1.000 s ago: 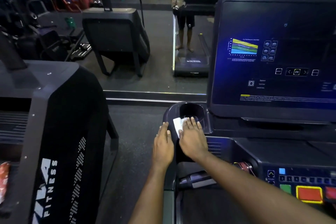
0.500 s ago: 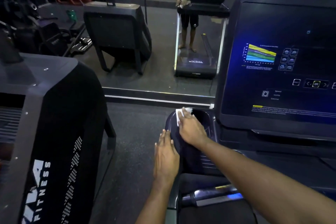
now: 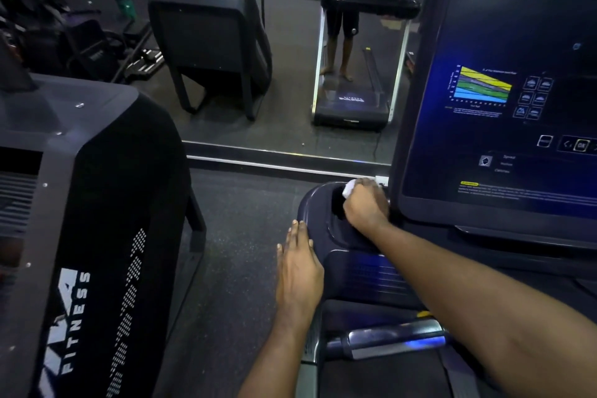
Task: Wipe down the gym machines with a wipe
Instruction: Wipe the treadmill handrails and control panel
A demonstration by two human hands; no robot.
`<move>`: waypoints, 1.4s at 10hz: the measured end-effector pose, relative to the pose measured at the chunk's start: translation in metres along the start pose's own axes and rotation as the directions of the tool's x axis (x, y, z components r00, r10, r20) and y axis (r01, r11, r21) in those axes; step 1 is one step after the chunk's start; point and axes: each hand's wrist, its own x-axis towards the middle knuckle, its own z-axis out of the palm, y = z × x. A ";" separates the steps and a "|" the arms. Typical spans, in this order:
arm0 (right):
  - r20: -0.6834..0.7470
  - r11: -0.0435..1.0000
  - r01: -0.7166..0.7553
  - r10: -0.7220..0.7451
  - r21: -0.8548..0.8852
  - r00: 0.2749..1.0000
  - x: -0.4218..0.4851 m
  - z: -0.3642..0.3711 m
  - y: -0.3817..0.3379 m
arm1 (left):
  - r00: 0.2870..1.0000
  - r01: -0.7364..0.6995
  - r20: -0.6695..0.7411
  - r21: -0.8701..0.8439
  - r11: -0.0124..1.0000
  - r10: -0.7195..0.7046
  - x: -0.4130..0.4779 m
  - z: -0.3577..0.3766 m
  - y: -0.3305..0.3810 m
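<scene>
I stand at a black treadmill console (image 3: 323, 203) with a round cup holder (image 3: 337, 203) at its left end. My right hand (image 3: 365, 207) has its fingers curled round a white wipe (image 3: 348, 188) and presses it on the far rim of the cup holder, close to the lit screen (image 3: 500, 113). My left hand (image 3: 300, 268) lies flat with straight fingers on the console's left edge, nearer to me. Most of the wipe is hidden under my fingers.
A large black machine marked FITNESS (image 3: 80, 236) stands to the left across a narrow strip of dark floor (image 3: 232, 252). A wall mirror (image 3: 290, 58) ahead reflects a person on a treadmill. A silver handlebar (image 3: 394, 339) crosses below my right forearm.
My right hand has slid the wipe from the near side of the cup holder to its far rim. The left hand has stayed on the console's left edge.
</scene>
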 end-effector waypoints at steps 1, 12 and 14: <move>0.104 0.966 -0.123 0.149 -0.227 0.983 -0.005 0.005 0.008 | 1.000 -0.008 -0.001 0.011 1.000 0.008 -0.001 -0.002 0.003; 0.013 0.965 0.178 -0.184 0.191 0.983 -0.137 0.012 -0.008 | 0.997 0.006 -0.072 -0.114 0.993 -0.014 -0.005 -0.005 0.000; 0.167 0.861 0.236 -0.341 0.450 0.925 -0.108 0.007 -0.010 | 0.994 -0.007 -0.111 -0.142 0.990 -0.008 -0.008 -0.009 0.002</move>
